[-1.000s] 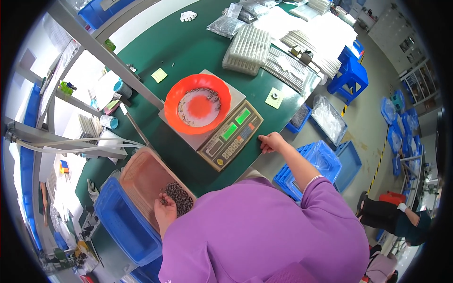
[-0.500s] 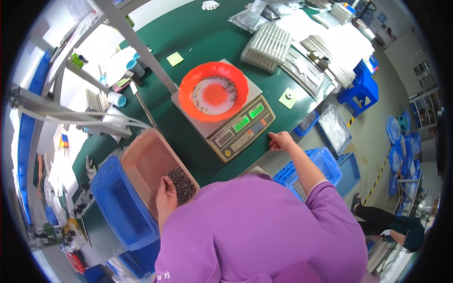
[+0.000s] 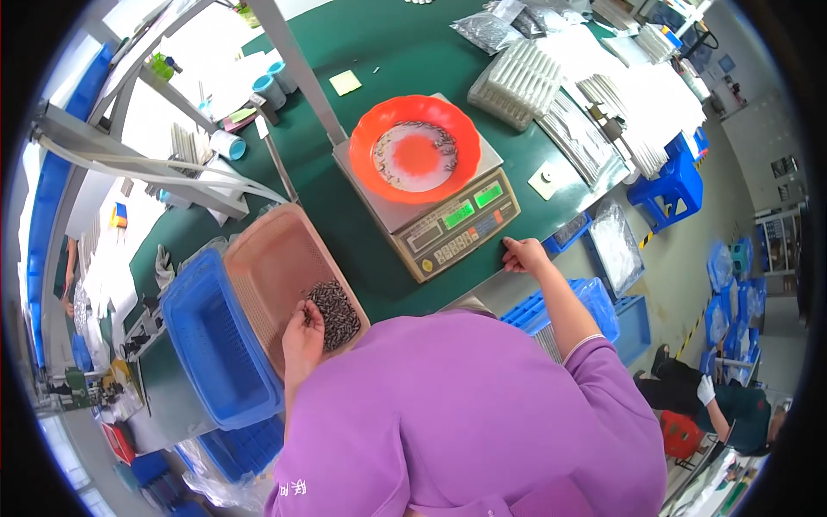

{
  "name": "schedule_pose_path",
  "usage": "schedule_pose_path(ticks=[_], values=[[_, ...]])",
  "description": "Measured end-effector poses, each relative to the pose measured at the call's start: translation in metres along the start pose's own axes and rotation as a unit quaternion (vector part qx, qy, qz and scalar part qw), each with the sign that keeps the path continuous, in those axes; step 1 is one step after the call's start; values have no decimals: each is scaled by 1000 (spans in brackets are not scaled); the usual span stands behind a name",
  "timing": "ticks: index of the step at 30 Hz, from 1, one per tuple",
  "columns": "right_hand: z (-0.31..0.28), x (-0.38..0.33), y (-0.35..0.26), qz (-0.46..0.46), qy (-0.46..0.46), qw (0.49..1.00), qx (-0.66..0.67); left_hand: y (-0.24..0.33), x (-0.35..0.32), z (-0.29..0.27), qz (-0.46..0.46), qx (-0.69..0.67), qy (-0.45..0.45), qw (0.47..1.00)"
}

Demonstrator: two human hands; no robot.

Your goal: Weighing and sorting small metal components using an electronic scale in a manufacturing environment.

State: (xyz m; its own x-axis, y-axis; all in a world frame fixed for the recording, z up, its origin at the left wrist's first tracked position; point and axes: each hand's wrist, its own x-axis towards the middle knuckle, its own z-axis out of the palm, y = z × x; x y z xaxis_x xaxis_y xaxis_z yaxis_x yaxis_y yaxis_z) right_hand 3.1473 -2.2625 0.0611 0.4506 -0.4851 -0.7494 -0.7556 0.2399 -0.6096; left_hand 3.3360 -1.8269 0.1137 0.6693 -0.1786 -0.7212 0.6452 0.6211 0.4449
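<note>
My left hand [image 3: 304, 334] is inside the pink plastic basket [image 3: 269, 250], at the edge of a heap of small dark metal parts [image 3: 338, 312]. Its thumb and fingertips are pinched together, and what lies between them is too small to make out. My right hand [image 3: 525, 256] rests by the table's near edge, fingers curled in a loose fist, just right of a digital scale [image 3: 457, 226] with lit green displays. A wavy-rimmed orange-red bowl [image 3: 369, 138] sits on the scale's plate. Similar small metal parts [image 3: 444, 142] lie scattered round its bottom.
A blue basket [image 3: 194, 345] stands left of the pink one. A metal post [image 3: 301, 69] rises behind the scale. Stacked clear trays [image 3: 517, 84] and bagged parts lie at the far right of the green table [image 3: 396, 52]. A person [image 3: 732, 405] is at right.
The view has shifted, so scale and bowl appear further up and right. My left fingers have moved slightly at the heap's edge. At right, the other person's white-gloved hand now shows.
</note>
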Motion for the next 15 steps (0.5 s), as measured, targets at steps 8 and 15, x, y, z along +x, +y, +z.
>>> schedule_pose_path(ticks=[8, 15], values=[[-2, 2, 4, -11, 9, 1000, 10, 5, -7, 3, 12, -1, -45, 999], [-1, 7, 6, -11, 11, 1000, -10, 11, -26, 9, 138, 249, -114, 952]])
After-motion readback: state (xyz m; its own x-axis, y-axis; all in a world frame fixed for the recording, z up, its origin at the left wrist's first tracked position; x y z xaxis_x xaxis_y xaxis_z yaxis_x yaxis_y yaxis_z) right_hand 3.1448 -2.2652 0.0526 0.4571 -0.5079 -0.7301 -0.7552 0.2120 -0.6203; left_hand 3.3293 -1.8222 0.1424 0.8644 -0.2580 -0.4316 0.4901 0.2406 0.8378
